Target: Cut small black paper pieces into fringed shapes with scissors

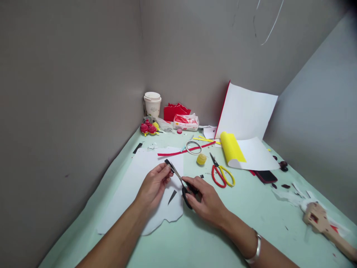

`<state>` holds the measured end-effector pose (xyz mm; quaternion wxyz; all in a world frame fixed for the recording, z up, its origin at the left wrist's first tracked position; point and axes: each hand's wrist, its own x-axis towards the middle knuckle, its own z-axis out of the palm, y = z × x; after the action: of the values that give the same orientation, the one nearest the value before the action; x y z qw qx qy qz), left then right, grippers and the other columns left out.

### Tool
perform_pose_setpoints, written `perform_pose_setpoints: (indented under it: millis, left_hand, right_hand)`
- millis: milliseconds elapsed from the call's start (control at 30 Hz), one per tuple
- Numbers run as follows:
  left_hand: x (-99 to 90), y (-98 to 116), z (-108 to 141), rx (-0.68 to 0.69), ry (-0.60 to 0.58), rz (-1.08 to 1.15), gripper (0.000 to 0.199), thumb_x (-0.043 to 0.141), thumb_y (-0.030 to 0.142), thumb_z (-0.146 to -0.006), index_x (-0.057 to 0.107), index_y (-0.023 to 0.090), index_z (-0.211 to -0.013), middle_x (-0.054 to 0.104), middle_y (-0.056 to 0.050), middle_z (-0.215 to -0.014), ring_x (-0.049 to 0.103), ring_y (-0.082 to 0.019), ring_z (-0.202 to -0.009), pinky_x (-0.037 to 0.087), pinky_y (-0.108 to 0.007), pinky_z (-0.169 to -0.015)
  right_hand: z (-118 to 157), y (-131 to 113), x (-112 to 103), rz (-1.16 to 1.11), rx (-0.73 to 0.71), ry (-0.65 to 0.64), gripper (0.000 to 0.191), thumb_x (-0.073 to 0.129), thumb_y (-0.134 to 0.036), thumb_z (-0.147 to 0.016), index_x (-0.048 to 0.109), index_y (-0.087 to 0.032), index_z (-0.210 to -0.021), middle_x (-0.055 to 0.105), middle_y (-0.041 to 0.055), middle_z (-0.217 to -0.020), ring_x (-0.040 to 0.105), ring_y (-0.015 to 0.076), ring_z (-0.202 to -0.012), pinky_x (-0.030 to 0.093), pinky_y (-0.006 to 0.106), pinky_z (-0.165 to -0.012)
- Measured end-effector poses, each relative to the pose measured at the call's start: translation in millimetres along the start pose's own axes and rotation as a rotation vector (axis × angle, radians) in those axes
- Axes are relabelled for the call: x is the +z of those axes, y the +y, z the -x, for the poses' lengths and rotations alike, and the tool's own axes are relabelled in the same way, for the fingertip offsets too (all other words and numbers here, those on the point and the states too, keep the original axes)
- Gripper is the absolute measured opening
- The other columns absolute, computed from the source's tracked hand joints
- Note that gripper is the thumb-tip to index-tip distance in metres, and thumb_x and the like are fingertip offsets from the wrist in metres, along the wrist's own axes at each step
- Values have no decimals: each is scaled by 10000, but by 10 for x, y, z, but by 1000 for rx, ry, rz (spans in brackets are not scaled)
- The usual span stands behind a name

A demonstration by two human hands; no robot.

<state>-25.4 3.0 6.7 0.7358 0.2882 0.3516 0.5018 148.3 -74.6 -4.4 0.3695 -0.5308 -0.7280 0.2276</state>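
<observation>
grip: right hand (206, 201) closed round black-handled scissors (182, 182), left hand (153, 184) pinching a small black scrap (168, 162) at the blades
place: above white paper (134, 186) on the green table (251, 208)
nearby: red-and-yellow scissors (221, 173)

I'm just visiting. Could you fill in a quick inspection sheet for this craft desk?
Surface: pale green table, white sheet under the hands.
Job's things: black-handled scissors in right hand; small black piece pinched by left hand; black sliver on the sheet.
Clutter: red-and-yellow scissors, tape ring, paper cup, yellow roll, phone, wooden tool.
Grippers: both hands gripping.
Cables: thin wire hanging above.
Surroundings: grey walls.
</observation>
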Motion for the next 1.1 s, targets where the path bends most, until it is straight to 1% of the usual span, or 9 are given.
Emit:
perform_pose_setpoints:
  millis: [267, 667, 1100]
  left_hand:
    - [-15, -8, -1, -7, -6, 10, 206, 830, 206, -656, 680, 132, -774, 624, 11, -712, 574, -67, -638, 451, -148, -573]
    - [-12, -3, -8, -19, 9, 15, 88, 751, 151, -749, 685, 122, -799, 610, 4, -728, 578, -61, -629, 466, -137, -562]
    - [-11, -4, -13, -43, -4, 32, 67, 732, 138, -773, 683, 113, -811, 604, -1, -739, 580, -60, -629, 474, -136, -560]
  right_hand:
    - [8, -1, 2, 2, -20, 13, 465, 586, -168, -836, 565, -190, -1301, 567, 35, -857, 542, 172, -771, 466, 298, -735]
    - [8, 8, -1, 9, -38, 18, 450, 578, -163, -847, 570, -177, -1297, 562, 30, -836, 539, 166, -750, 467, 287, -717]
    - [5, -20, -5, 23, -30, 36, 426, 563, -164, -850, 589, -174, -1275, 578, 34, -830, 544, 169, -750, 473, 286, -706]
